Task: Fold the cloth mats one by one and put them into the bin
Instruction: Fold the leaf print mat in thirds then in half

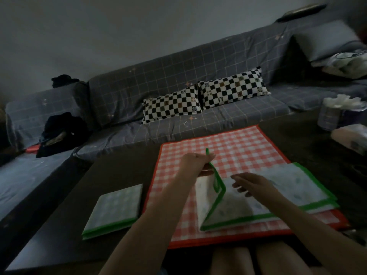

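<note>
Nearest the counter's (119, 175) front edge: bare knees, and two forearms reaching over a red checked mat (248, 147) spread flat across the counter's middle. On top of it, toward the right front, a green-edged mat (288, 185), half folded. Left flap raised almost upright, pinched at its top edge by the left hand (198, 161), thumb and fingers closed on the green border. Right hand (252, 185) low over the flat half, fingers loose and spread, gripping nothing; touching the cloth or just above it, hard to tell in the blur.

To do well: carry the lifted flap over to the right in one arc, keeping the green border taut. Press the flat half down along the crease with the right palm to stop sliding on the checked mat. Slip that hand out only as the flap lands. Match green edge to green edge at the far right corners before flattening, then smooth from crease outward.

Toward the left front corner: a folded green-edged square (117, 209), lying apart from the checked mat, not yet binned. No bin in view.

Farther, off the right edge: tissue packs (341, 114). Beyond the counter's far edge: a grey sofa (139, 92) with two checkered pillows (204, 98).
</note>
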{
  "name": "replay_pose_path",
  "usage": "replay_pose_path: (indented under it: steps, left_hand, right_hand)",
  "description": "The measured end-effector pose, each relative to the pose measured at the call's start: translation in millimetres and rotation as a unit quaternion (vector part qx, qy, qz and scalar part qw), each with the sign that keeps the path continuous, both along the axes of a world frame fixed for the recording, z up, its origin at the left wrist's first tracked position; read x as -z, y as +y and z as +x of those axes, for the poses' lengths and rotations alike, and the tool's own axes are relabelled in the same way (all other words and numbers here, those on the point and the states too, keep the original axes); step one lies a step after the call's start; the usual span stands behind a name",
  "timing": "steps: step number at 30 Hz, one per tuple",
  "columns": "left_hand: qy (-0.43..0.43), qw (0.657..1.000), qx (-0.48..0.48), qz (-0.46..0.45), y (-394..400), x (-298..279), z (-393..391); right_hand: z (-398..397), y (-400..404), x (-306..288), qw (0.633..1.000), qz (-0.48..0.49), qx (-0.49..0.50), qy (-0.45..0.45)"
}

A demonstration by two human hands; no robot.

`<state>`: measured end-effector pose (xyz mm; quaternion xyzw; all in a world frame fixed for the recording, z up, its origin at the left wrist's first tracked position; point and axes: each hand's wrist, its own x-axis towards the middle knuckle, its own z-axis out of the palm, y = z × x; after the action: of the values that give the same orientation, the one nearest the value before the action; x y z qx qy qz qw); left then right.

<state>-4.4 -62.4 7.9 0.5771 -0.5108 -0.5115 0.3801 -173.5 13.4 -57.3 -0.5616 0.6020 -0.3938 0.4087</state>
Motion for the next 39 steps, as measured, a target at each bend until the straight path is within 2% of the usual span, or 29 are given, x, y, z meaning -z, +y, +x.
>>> replay_pose_path:
  steps: [2, 4, 8, 14, 19, 23, 25, 30, 39]
  left_hand:
    - [0.005, 1.000, 0.007, 0.001, 5.4, 11.6, -21.6]
    - [-0.025, 1.000, 0.008, -0.008, 8.7, 26.4, -41.7]
    - [-0.117, 0.992, -0.001, -0.044, 11.8, 57.0, -68.1]
    - [-0.145, 0.989, 0.008, -0.034, 15.5, 84.4, -81.2]
    - [-0.191, 0.979, 0.021, -0.063, 14.8, 91.9, -83.4]
    - [-0.284, 0.939, 0.054, -0.184, 7.5, 102.0, -66.8]
    - [-0.331, 0.916, 0.077, -0.212, 1.1, 113.3, -52.6]
    - [-0.375, 0.897, 0.121, -0.200, -2.4, 126.3, -36.8]
    - [-0.408, 0.887, 0.128, -0.173, 26.6, 110.6, -32.8]
  right_hand:
    - [-14.6, 6.5, -0.8, 0.999, -0.011, 0.042, -0.011]
    - [-25.3, 11.6, 0.7, 0.998, -0.009, 0.061, 0.000]
    - [-32.3, 17.6, 9.0, 0.996, 0.033, 0.047, 0.071]
    - [-33.1, 29.4, 25.5, 0.987, 0.034, 0.044, 0.153]
    - [-24.5, 29.2, 39.0, 0.977, 0.045, 0.051, 0.204]
    - [-21.4, 31.3, 51.5, 0.968, -0.015, 0.063, 0.242]
    - [-19.5, 33.8, 57.8, 0.964, -0.054, 0.066, 0.251]
    - [-12.0, 36.2, 59.8, 0.951, -0.098, 0.092, 0.280]
    - [-53.0, 6.2, 45.9, 0.936, -0.058, 0.150, 0.313]
